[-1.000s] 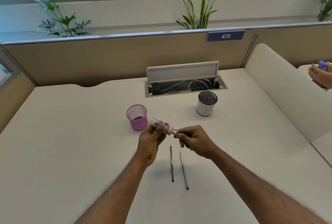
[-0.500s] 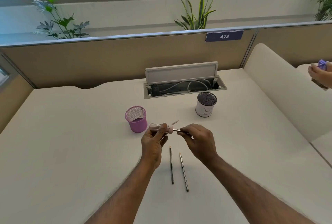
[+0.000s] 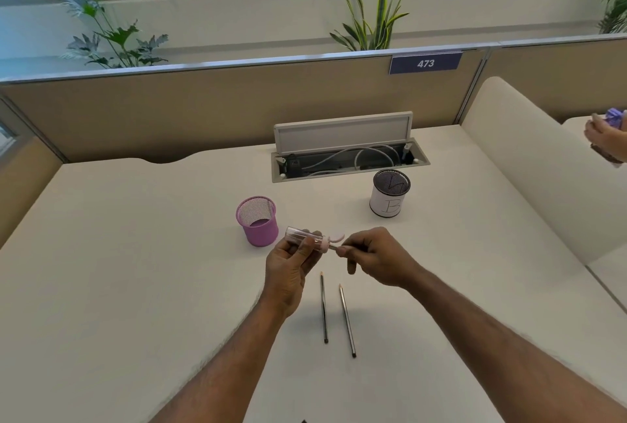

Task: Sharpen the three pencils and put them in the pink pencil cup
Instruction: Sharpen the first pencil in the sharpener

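Change vs. one second ago: the sharpener [image 3: 303, 236] lies flatter in the left hand [image 3: 288, 268], and the right hand [image 3: 376, 256] has rolled a little on its pencil [image 3: 334, 247]. The two spare pencils [image 3: 324, 307] on the bench [image 3: 135, 253] have not moved.

Handling, judged: each pencil is light, thin and stiff, with a smooth shaft that may slip under twist and a brittle point. It is best pinched close to the sharpener's mouth, so that torque does not bend it. The sharpener is a light, hard, clear plastic tube with a pink end. It is best held round the barrel, away from the small pink flap.

Hands: the left hand's fingers curl round the clear barrel, thumb in front. The right hand pinches the pencil between thumb and fingertips, just beside the pink end (tip hidden inside, the rest of the shaft hidden by the hand).

Location: the sharpener and held pencil are above the bench, near the upright pink pencil cup [image 3: 258, 224]. No pencil shows in the cup. The spare pair lies side by side below the hands, points away.
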`<state>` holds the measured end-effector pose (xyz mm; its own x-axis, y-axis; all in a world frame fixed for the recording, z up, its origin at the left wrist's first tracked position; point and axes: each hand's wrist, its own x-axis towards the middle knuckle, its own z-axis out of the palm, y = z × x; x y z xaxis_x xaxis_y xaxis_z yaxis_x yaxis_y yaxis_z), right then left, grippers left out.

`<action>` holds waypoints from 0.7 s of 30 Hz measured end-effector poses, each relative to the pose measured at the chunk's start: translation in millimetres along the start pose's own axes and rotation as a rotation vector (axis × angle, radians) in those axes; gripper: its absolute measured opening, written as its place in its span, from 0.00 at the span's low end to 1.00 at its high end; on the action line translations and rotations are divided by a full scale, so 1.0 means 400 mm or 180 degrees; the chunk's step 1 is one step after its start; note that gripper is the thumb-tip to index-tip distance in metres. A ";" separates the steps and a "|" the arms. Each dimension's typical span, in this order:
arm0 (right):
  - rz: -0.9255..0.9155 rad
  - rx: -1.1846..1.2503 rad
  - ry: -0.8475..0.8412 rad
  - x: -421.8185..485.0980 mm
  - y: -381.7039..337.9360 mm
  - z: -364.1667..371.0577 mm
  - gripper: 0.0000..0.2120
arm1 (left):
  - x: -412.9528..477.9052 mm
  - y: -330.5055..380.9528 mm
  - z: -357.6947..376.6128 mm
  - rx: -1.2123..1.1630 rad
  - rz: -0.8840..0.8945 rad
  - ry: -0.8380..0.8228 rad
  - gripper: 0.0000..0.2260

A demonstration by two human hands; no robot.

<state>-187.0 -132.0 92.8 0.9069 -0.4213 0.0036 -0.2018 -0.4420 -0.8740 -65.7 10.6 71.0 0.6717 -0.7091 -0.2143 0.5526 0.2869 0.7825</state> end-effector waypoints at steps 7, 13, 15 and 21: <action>-0.0244 -0.0255 0.0340 -0.003 0.009 0.011 0.11 | -0.008 -0.011 0.005 0.0263 0.0068 0.0381 0.10; -0.1168 -0.1210 0.1329 -0.010 0.035 0.045 0.06 | -0.010 -0.017 0.017 0.0187 0.0063 0.0558 0.08; -0.1256 -0.1193 0.1392 -0.011 0.038 0.048 0.06 | -0.008 -0.016 0.021 0.0144 0.0052 0.0573 0.05; -0.1134 -0.0951 0.1081 -0.001 0.031 0.034 0.05 | -0.003 -0.013 0.017 0.0117 0.0086 0.0373 0.04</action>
<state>-184.7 -126.7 75.5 0.7783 -0.4144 0.4717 -0.0460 -0.7870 -0.6153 -72.7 5.5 71.4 0.7404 -0.6208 -0.2579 0.5164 0.2797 0.8094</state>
